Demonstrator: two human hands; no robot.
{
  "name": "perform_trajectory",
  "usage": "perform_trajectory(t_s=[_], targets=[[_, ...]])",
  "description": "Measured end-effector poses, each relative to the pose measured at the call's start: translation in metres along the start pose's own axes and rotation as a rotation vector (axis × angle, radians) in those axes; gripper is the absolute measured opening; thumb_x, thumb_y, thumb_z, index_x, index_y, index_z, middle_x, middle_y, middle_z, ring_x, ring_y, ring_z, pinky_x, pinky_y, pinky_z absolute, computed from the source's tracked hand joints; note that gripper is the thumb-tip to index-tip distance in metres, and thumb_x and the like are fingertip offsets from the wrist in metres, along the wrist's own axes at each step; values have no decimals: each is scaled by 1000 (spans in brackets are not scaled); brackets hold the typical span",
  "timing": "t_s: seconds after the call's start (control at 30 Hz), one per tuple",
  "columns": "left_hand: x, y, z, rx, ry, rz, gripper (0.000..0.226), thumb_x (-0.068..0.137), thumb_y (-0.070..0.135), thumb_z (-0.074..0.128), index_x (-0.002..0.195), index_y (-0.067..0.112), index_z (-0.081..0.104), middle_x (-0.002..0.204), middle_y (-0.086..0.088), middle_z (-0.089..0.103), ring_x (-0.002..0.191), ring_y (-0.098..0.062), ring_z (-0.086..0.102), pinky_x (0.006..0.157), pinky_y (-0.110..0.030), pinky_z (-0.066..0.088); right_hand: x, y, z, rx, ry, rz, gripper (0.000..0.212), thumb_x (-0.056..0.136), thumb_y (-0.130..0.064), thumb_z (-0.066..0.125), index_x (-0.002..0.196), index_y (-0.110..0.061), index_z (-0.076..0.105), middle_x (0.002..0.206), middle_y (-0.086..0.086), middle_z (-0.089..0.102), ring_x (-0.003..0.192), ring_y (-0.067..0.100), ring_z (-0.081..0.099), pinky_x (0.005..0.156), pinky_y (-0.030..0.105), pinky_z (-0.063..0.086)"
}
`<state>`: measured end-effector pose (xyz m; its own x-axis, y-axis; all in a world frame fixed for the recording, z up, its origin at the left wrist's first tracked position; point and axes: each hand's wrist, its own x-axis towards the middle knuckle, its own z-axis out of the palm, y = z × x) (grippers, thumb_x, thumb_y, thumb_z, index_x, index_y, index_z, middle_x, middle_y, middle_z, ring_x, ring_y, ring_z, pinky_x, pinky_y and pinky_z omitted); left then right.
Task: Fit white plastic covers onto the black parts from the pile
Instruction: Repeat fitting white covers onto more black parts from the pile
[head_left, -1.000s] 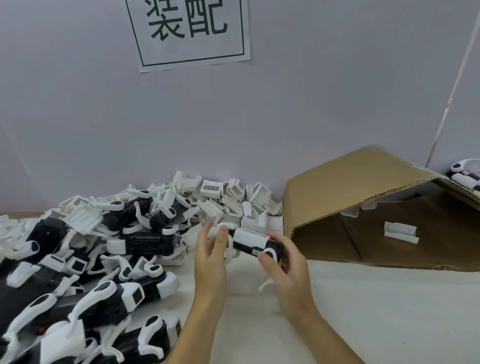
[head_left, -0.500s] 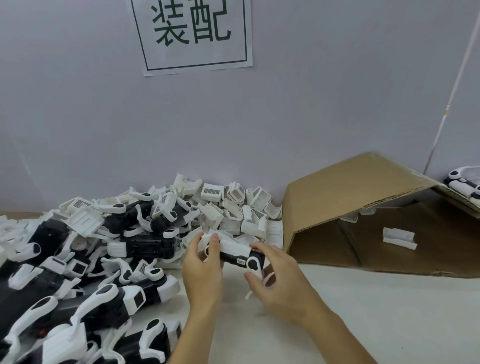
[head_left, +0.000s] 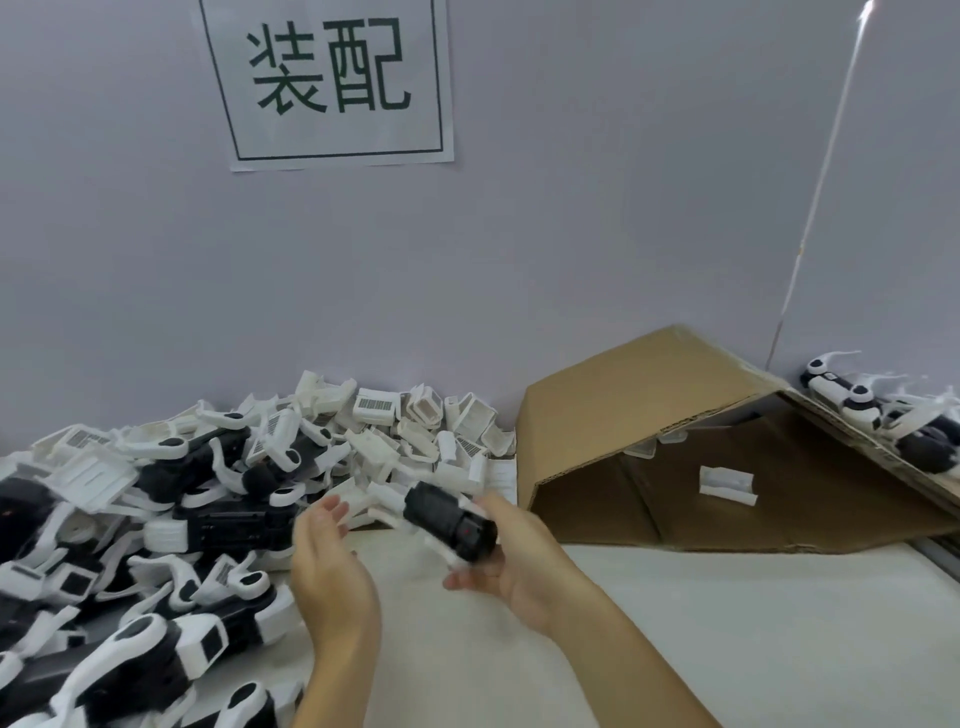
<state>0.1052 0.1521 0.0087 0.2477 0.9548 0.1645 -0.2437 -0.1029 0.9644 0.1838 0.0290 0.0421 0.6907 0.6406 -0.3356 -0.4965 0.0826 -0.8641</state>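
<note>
1. While the big pile (head_left: 156, 519) of black parts and white covers sits where it was on the left of the counter (head_left: 727, 623), the hands are what change.
2. The left hand (head_left: 327, 561) has let go of the part. Half a second ago it held one end; now its fingers (head_left: 330, 506) are apart and straight, holding nothing, just beside the pile.
3. The right hand (head_left: 511, 561) now holds the black part (head_left: 449, 522) alone, its fingers curled under and around it. The part has turned, so its dark side shows and white plastic peeks out along the edges. It is up in the air, near the middle.
4. I think this cover is on, so this part is done.
5. The cardboard box (head_left: 649, 405) lies open on the right, maybe where it goes next.
</note>
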Motion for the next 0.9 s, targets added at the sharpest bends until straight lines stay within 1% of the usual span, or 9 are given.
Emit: perform_trajectory(t_s=[0.1,0.17,0.27,0.33,0.4,0.47,0.53,0.63,0.9], targets=[[2,-1,-2,12,29,2,26,106,19,33,114,17,58,115,-4,61,112,-25,55,101,-52,41,-2,-47,10,315,2,-235,21,101,-25,51,105,-6,59,99,18,61,54,24,63,64,38,60],[1,-1,-3,13,28,5,25,106,18,33,113,18,57,114,-4,61,110,-26,54,99,-52,42,-7,-88,5,583,-3,-447,40,105,-36,41,124,-3,54,101,16,60,60,26,69,85,46,56],[0,-1,-2,7,0,-6,25,106,17,35,112,19,58,108,1,61,105,-23,55,91,-47,44,-16,-118,-16,750,-36,-620,66,103,-54,36,156,-16,24,139,20,47,108,43,65,96,50,54],[-1,0,1,-2,-27,-20,24,104,14,37,106,20,60,104,2,62,102,-23,56,86,-45,45,-15,-96,-22,662,52,-652,56,105,-45,38,151,-13,35,136,14,58,103,33,70,84,40,57],[-4,1,3,0,-53,-36,26,103,10,38,98,23,61,101,2,64,97,-23,57,81,-42,44,-9,-51,-19,458,165,-641,29,107,-27,40,117,-16,64,105,6,74,82,20,73,69,31,54],[-6,2,4,23,-85,-33,28,102,8,39,93,24,61,99,2,65,93,-21,58,78,-40,45,-1,-1,-15,180,226,-560,26,105,-11,43,102,-19,67,89,8,74,67,17,68,58,25,48],[-8,2,3,62,-117,-27,28,101,5,41,93,23,61,98,1,66,91,-19,60,75,-40,46,7,37,-15,-154,222,-471,25,102,-3,46,106,-16,68,88,10,72,61,13,65,53,22,46],[-9,-1,3,135,-185,-51,27,98,1,45,91,19,63,94,-3,67,88,-23,61,79,-42,47,12,54,-14,-545,156,-451,31,96,-2,49,99,-23,71,84,0,71,62,4,65,61,19,52],[-13,-9,5,319,-361,-67,25,94,-1,51,88,17,66,92,-1,69,87,-23,68,83,-46,53,10,51,-15,-588,164,-459,33,94,-3,49,87,-26,72,77,0,70,65,7,67,69,24,58]])
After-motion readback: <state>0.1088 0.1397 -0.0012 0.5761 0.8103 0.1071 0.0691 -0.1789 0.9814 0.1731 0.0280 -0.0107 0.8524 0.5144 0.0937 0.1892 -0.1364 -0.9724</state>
